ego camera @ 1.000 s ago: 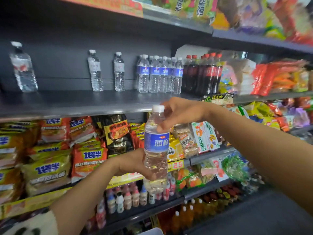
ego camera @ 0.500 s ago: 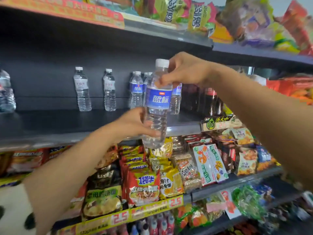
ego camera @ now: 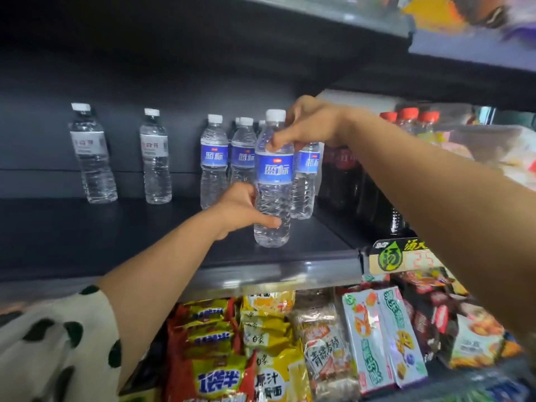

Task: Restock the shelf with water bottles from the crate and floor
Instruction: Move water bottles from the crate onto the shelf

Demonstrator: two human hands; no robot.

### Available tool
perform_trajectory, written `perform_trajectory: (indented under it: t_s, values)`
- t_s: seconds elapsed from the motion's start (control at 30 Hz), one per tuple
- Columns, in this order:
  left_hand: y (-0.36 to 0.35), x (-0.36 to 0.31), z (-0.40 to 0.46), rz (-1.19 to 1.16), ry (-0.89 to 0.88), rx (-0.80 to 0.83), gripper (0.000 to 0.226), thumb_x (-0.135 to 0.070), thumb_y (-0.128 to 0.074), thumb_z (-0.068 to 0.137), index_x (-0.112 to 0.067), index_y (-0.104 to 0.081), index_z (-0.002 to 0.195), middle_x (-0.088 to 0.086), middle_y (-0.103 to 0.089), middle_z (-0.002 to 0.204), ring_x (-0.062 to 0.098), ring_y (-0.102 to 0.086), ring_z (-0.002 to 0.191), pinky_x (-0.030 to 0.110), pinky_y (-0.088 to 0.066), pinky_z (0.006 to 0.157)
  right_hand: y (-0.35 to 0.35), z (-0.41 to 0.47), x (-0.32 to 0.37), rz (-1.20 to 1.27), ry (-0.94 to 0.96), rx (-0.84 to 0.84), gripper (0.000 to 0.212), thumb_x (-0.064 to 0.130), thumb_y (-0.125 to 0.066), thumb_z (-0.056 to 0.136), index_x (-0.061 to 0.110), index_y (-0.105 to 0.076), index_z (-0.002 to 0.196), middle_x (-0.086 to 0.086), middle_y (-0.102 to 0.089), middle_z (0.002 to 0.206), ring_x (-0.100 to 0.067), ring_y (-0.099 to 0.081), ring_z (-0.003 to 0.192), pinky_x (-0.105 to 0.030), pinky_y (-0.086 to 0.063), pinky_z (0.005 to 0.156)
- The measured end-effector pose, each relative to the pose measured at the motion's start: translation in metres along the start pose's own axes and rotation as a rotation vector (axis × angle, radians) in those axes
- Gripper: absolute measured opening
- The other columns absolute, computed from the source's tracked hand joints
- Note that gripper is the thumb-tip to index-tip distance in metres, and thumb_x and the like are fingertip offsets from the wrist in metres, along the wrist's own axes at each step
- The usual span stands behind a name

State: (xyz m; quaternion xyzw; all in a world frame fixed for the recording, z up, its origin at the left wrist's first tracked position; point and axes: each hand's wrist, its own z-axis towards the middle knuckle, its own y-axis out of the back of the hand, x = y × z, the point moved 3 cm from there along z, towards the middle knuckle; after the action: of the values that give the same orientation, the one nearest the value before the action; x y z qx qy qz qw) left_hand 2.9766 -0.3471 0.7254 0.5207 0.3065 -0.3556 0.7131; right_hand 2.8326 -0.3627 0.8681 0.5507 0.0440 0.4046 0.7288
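Here both grips clamp the water bottle point(ego camera: 273, 181) standing on the shelf point(ego camera: 116, 236): right hand point(ego camera: 311, 123) high, left hand point(ego camera: 240, 207) low.

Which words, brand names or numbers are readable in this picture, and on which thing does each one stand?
"蓝标": blue label of the held water bottle, and of the bottles behind it.
"青稞杰棒", partly blurred: snack pack on the lower shelf.
"原汁", other characters unclear: yellow noodle pack.
Price tag with green logo: number looks like "25", blurred.
White-label bottles: red text too blurred.
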Motion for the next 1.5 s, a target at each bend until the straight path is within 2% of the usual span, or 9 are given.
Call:
perform_trajectory:
  t_s: [0.13,0.23,0.43,0.6,0.7,0.83,0.97,1.33,1.5]
  values:
    - [-0.006,0.008,0.03,0.032,0.014,-0.043,0.078,-0.042,-0.094,0.037,-0.007,-0.066,0.101,0.008,-0.072,0.099,0.024,-0.068,0.097,0.04,-0.053,0.091,-0.003,0.03,-0.019,0.003,0.008,0.01,0.038,0.035,-0.082,0.067,0.006,-0.061,0.08,-0.01,-0.053,0.067,-0.018,-0.056,0.063,-0.023,-0.042,0.057]
    - [-0.008,0.01,0.047,0.055,0.022,-0.043,0.054,-0.022,-0.094,0.053,-0.012,-0.065,0.098,0.003,-0.073,0.096,0.017,-0.068,0.091,0.035,-0.053,0.089,-0.003,0.046,-0.032,-0.011,-0.016,0.023,0.039,0.035,-0.083,0.068,0.005,-0.061,0.079,-0.008,-0.055,0.064,-0.018,-0.057,0.062,-0.023,-0.045,0.057]
    - [-0.016,0.009,0.072,0.125,0.034,-0.157,0.06,-0.021,-0.093,0.056,-0.013,-0.052,0.1,0.004,-0.061,0.101,0.023,-0.059,0.098,0.039,-0.051,0.092,-0.003,0.074,-0.047,-0.01,-0.057,0.016,0.061,0.033,-0.089,0.061,-0.007,-0.064,0.101,-0.015,-0.067,0.078,-0.022,-0.068,0.073,-0.039,-0.058,0.082]
    - [-0.023,0.008,0.086,0.145,0.048,-0.182,0.068,-0.024,-0.093,0.057,-0.008,-0.055,0.112,0.006,-0.06,0.108,0.024,-0.058,0.103,0.041,-0.049,0.095,0.0,0.085,-0.045,-0.193,-0.066,-0.006,0.048,0.035,-0.088,0.063,0.002,-0.06,0.084,0.007,-0.053,0.033,-0.01,-0.057,0.052,-0.021,-0.043,0.049]
    - [-0.026,0.008,0.091,0.141,0.048,-0.185,0.073,-0.024,-0.093,0.056,-0.006,-0.055,0.116,0.004,-0.059,0.106,0.024,-0.057,0.105,0.042,-0.049,0.097,0.002,0.088,-0.046,-0.273,-0.06,-0.025,0.047,0.038,-0.088,0.062,0.004,-0.056,0.068,0.01,-0.047,0.027,-0.01,-0.055,0.05,-0.023,-0.036,0.046]
    - [-0.029,0.005,0.095,0.138,0.037,-0.197,0.065,-0.021,-0.091,0.06,-0.006,-0.057,0.112,0.005,-0.059,0.099,0.024,-0.059,0.1,0.04,-0.05,0.094,0.004,0.092,-0.049,-0.285,-0.067,-0.024,0.045,0.034,-0.089,0.061,0.006,-0.053,0.065,0.006,-0.051,0.031,-0.012,-0.056,0.05,-0.023,-0.039,0.047]
    - [-0.028,0.006,0.099,0.123,0.041,-0.194,0.064,-0.019,-0.091,0.062,-0.006,-0.055,0.113,0.003,-0.057,0.098,0.023,-0.056,0.097,0.038,-0.05,0.094,0.003,0.096,-0.051,-0.259,-0.056,-0.029,0.047,0.032,-0.089,0.06,0.007,-0.051,0.07,-0.003,-0.059,0.059,-0.014,-0.061,0.054,-0.022,-0.044,0.051]
    - [-0.028,0.011,0.106,0.102,0.053,-0.201,0.071,-0.019,-0.092,0.058,-0.006,-0.054,0.116,-0.002,-0.059,0.106,0.021,-0.058,0.104,0.036,-0.048,0.096,-0.004,0.097,-0.054,-0.21,-0.08,0.005,0.062,0.031,-0.087,0.064,-0.005,-0.058,0.105,-0.011,-0.064,0.078,-0.019,-0.064,0.062,-0.026,-0.047,0.056]
    - [-0.027,0.008,0.101,0.154,0.074,-0.207,0.074,-0.023,-0.091,0.06,-0.005,-0.052,0.121,0.012,-0.06,0.118,0.028,-0.057,0.11,0.033,-0.046,0.087,0.0,0.09,-0.051,-0.219,-0.09,0.005,0.05,0.032,-0.086,0.065,0.0,-0.057,0.089,-0.003,-0.06,0.059,-0.012,-0.058,0.054,-0.023,-0.041,0.046]
